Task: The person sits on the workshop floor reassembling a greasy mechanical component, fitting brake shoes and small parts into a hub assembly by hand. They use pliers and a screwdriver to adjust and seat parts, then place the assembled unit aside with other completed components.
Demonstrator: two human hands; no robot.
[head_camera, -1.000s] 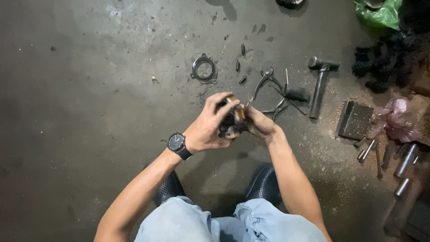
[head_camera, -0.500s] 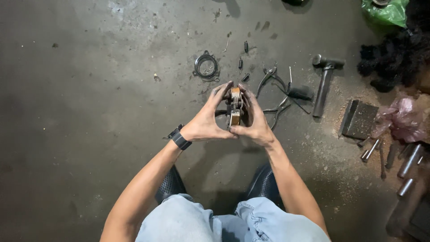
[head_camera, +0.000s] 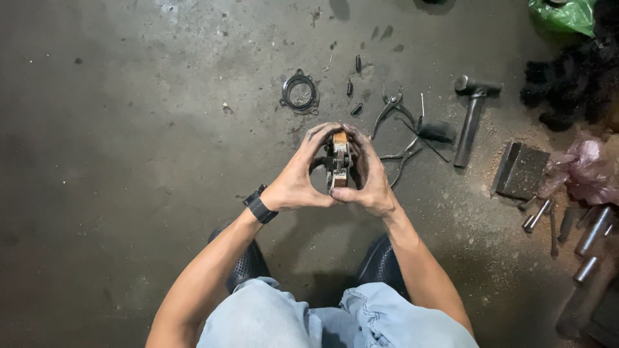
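I hold a small round metal part (head_camera: 338,161) with tan-orange pads edge-on between both palms, above the concrete floor. My left hand (head_camera: 298,175), with a black watch at the wrist, presses its left side. Pressed against the right side is my right hand (head_camera: 369,174). Fingertips of both hands meet over the top of the part. Just beyond my hands lie pliers (head_camera: 394,113) and a metal ring (head_camera: 299,92).
A hammer (head_camera: 472,116) lies to the right with a dark block (head_camera: 523,171) beside it. Several metal pins (head_camera: 583,235) and a pink bag (head_camera: 583,169) sit at the right edge. Small springs (head_camera: 353,87) lie near the ring. My dark shoes (head_camera: 380,261) are below.
The part has turned from a tilted grip to standing edge-on between both palms. My hands have opened around it and lifted slightly toward me.
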